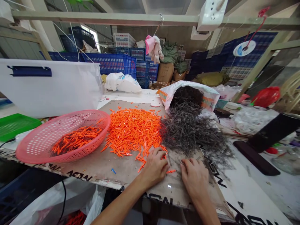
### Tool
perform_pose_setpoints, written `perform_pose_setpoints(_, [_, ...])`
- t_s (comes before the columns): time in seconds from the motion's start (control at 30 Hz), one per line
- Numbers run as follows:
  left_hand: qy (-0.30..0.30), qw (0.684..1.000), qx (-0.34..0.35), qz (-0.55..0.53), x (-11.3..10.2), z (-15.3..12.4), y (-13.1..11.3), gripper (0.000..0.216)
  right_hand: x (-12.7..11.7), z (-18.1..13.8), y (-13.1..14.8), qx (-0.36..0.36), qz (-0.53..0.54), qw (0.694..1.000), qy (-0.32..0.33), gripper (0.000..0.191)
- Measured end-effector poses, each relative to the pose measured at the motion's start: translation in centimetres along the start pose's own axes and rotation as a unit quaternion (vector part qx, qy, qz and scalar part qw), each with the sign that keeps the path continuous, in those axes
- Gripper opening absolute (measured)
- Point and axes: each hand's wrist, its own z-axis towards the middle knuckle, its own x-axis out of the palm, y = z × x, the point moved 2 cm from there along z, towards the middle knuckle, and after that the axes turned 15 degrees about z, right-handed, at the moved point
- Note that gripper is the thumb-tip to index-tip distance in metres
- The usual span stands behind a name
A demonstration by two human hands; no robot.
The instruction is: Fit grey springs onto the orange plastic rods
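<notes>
My left hand (154,167) rests at the near right edge of a heap of small orange plastic pieces (134,129). Its fingers are curled together, with a bit of orange showing at the fingertips. To its right, my right hand (195,175) lies low over the board, fingers bent down and close together; what they hold is hidden. A single orange piece (171,171) and a few loose thin springs (173,177) lie between the hands. Beyond my right hand spreads a tangled pile of dark springs (187,125), spilling from a white sack (211,90).
A pink perforated basket (98,145) with more orange pieces stands left, beside a green tray (18,123) and a white bin (58,90). A small blue piece (113,171) lies near the front edge. A black stand (257,156) is at right.
</notes>
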Motion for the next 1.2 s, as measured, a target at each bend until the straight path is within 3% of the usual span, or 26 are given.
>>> perform_pose_setpoints(0.2, [0.0, 1.0, -0.01, 0.001, 0.0, 0.0, 0.0, 0.014, 1.6, 1.5, 1.5, -0.039, 0.042, 0.998, 0.037, 0.012])
perform_pose_setpoints(0.37, [0.011, 1.0, -0.023, -0.017, -0.5, 0.2, -0.1, 0.05, 1.2, 1.6, 1.4, -0.042, 0.102, 0.993, 0.036, 0.011])
perform_pose_setpoints(0.43, [0.011, 0.999, -0.026, -0.024, -0.7, 0.3, -0.1, 0.054, 0.6, 1.3, 1.5, -0.049, 0.132, 0.989, 0.042, 0.012])
perform_pose_setpoints(0.63, [0.007, 1.0, -0.009, -0.019, -0.4, 0.2, 0.1, 0.014, -0.4, 0.6, 2.3, -0.059, 0.265, 0.961, 0.046, 0.02])
perform_pose_setpoints(0.8, [0.01, 1.0, -0.027, -0.007, -0.1, 0.2, 0.3, 0.017, -1.3, -1.0, -0.3, -0.051, 0.163, 0.985, -0.019, 0.023])
perform_pose_setpoints(0.97, [0.057, 0.998, 0.033, 0.0, -0.9, 0.3, -0.4, 0.036, -2.0, -3.7, -3.6, -0.035, 0.087, 0.995, -0.03, 0.023])
perform_pose_setpoints(1.2, [0.08, 0.993, 0.082, -0.005, -1.1, 0.3, -0.5, 0.051, -1.0, -2.0, -1.0, -0.038, 0.112, 0.993, -0.003, 0.023])
